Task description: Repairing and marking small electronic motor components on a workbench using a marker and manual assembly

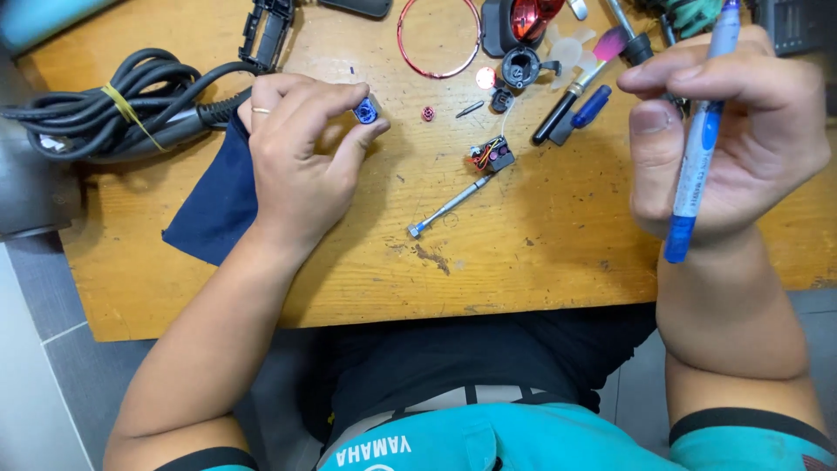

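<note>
Surface: worn wooden table (pixel 523 262).
Left hand (pixel 292 161): small blue motor (pixel 367 111) pinched at fingertips.
Right hand (pixel 724 139): blue pen (pixel 697 148) clasped upright.

The left hand (pixel 301 157) pinches a small blue part (pixel 367 111) and wears a gold ring (pixel 261 110), while the right hand (pixel 724 139) holds a blue-and-white pen (pixel 697 153) with a blue cap end. On the scuffed tan wooden table (pixel 523 262) lie a navy cloth (pixel 214 205), a black coiled cable (pixel 113 105) bound by a yellow band (pixel 126 112), a red wire ring (pixel 439 37), a tiny red cap (pixel 428 113) and a silver screwdriver bit (pixel 449 207). A small black module (pixel 493 155) carries red and orange wires, a brush (pixel 580 83) has pink bristles, and the shirt (pixel 523 440) is teal with black trim.
</note>
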